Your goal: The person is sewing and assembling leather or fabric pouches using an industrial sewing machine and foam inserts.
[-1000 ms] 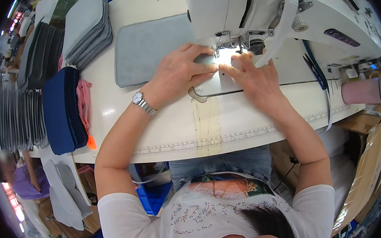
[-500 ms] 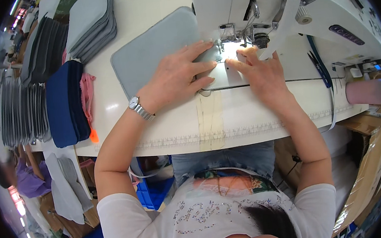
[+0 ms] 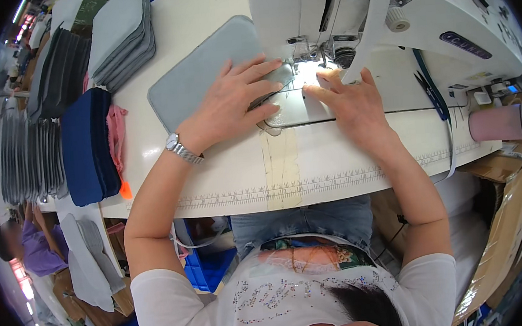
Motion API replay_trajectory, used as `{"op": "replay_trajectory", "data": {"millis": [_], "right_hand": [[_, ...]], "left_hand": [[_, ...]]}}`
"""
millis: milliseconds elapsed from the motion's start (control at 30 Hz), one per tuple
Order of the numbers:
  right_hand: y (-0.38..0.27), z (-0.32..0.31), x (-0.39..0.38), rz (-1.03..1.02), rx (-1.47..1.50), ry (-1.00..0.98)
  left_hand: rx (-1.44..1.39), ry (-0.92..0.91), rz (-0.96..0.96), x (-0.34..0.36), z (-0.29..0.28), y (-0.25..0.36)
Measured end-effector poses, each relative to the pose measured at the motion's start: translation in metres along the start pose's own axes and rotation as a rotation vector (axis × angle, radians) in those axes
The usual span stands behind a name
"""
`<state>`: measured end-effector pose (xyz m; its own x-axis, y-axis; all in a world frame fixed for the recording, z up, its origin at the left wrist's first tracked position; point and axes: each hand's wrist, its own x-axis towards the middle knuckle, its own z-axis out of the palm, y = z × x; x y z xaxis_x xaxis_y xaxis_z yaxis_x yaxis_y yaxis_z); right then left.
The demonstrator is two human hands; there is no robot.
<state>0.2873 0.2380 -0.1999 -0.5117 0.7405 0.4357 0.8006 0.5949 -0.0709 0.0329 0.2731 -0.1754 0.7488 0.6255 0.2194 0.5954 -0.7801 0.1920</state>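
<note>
A grey fabric panel point(image 3: 195, 67) with rounded corners lies flat on the sewing table, its right end by the needle of a white sewing machine point(image 3: 289, 10). My left hand point(image 3: 234, 100) rests on the panel's near right part, fingers spread and flat. To the right of the lit needle area, my right hand point(image 3: 354, 103) sits over the metal needle plate point(image 3: 291, 114), with thumb and fingertips close to the presser foot. Its fingers are bent but apart, and I see nothing held in them. The machine head partly covers the panel's far right edge.
Stacked grey panels point(image 3: 119, 36), dark grey pieces and a folded navy stack point(image 3: 88, 146) stand at the left beside pink cloth point(image 3: 118, 134). Dark-handled scissors point(image 3: 432, 91) and a pink cup point(image 3: 496, 124) are at the right. A ruler strip point(image 3: 227, 198) follows the front edge.
Both hands stay close to the needle area; my left hand has drawn back slightly to the left with the panel. The whole view has shifted a little.
</note>
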Motion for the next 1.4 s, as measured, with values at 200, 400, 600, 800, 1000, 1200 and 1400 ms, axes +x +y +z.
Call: {"op": "replay_trajectory", "data": {"millis": [200, 400, 600, 800, 1000, 1200, 1400], "right_hand": [[0.002, -0.001, -0.001, 0.015, -0.009, 0.002], [0.001, -0.001, 0.0, 0.032, 0.004, -0.025], [0.001, 0.0, -0.001, 0.024, 0.015, 0.0], [0.002, -0.001, -0.002, 0.059, 0.041, -0.04], [0.006, 0.002, -0.003, 0.067, 0.032, -0.058], [0.005, -0.001, -0.001, 0.042, 0.09, -0.04], [0.002, 0.001, -0.007, 0.066, 0.066, -0.13]], "left_hand": [[-0.012, -0.094, -0.025, -0.007, -0.019, 0.024], [0.011, -0.112, -0.05, -0.008, -0.018, 0.024], [0.05, -0.078, -0.041, -0.011, -0.017, 0.034], [-0.052, -0.067, -0.054, -0.02, -0.015, 0.061], [-0.028, -0.033, -0.035, -0.018, -0.008, 0.064], [0.016, -0.007, -0.095, -0.015, -0.001, 0.049], [0.011, -0.019, -0.192, -0.019, 0.015, 0.044]]}}
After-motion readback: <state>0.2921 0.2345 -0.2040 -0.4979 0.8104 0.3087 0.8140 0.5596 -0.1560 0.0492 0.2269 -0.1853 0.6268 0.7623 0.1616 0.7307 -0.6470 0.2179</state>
